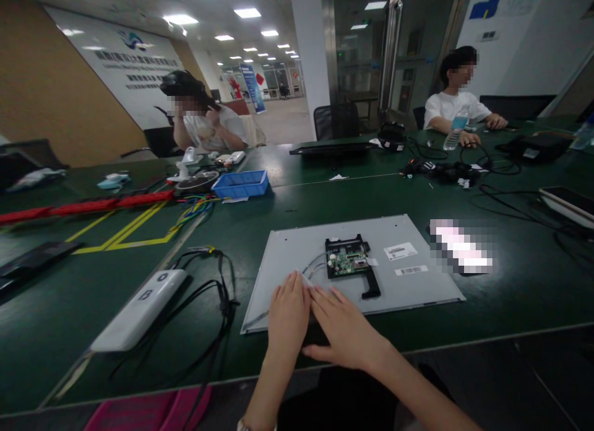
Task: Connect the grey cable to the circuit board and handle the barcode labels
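Your left hand (290, 304) and right hand (341, 326) lie straight-fingered over a flat grey rectangular panel (292, 251), can't tell if they're pinching anything. Past them: green circuit board (346, 265), angular black plastic frame (370, 285), shiny dark-green table (320, 202) under the panel.

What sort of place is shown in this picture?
It is probably an office or meeting room: a large green table with a circuit board on a flat panel, a wall sign and a glass door.
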Demonstrator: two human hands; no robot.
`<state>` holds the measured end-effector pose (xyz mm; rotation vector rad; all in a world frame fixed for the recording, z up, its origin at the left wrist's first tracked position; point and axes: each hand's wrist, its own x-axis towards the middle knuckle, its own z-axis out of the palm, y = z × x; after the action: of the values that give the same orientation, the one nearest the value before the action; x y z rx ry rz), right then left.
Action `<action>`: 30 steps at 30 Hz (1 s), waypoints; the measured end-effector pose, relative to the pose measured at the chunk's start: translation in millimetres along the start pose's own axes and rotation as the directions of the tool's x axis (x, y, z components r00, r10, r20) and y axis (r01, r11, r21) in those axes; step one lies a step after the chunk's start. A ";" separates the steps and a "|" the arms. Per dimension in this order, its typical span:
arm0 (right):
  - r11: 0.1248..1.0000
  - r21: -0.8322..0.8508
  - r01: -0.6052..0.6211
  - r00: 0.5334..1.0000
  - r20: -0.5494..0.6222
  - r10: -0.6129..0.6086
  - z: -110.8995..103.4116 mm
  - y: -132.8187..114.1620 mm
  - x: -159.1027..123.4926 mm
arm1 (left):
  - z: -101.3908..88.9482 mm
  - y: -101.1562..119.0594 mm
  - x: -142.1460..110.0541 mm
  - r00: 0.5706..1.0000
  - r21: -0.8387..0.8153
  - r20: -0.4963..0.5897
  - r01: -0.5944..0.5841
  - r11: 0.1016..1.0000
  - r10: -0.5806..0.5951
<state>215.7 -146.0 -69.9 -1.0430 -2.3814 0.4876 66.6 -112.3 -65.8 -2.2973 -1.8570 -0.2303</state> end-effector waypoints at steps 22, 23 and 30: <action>0.979 -0.115 -0.167 0.982 -0.104 0.155 -107.0 95.3 -44.9 | -11.0 14.9 -0.6 0.991 -0.007 0.050 0.125 0.992 -0.124; 0.975 -0.123 -0.184 0.980 -0.096 0.173 -108.7 106.6 -45.9 | -11.6 15.3 0.1 0.992 0.002 0.053 0.116 0.993 -0.115; 0.978 -0.125 -0.168 0.986 -0.027 0.166 -105.1 128.1 -36.3 | -10.4 18.3 1.2 0.992 0.095 -0.100 0.085 0.992 -0.075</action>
<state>370.7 -77.9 -58.9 -1.3067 -2.3467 0.3881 84.7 -117.4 -56.3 -2.1111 -1.8712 -0.2497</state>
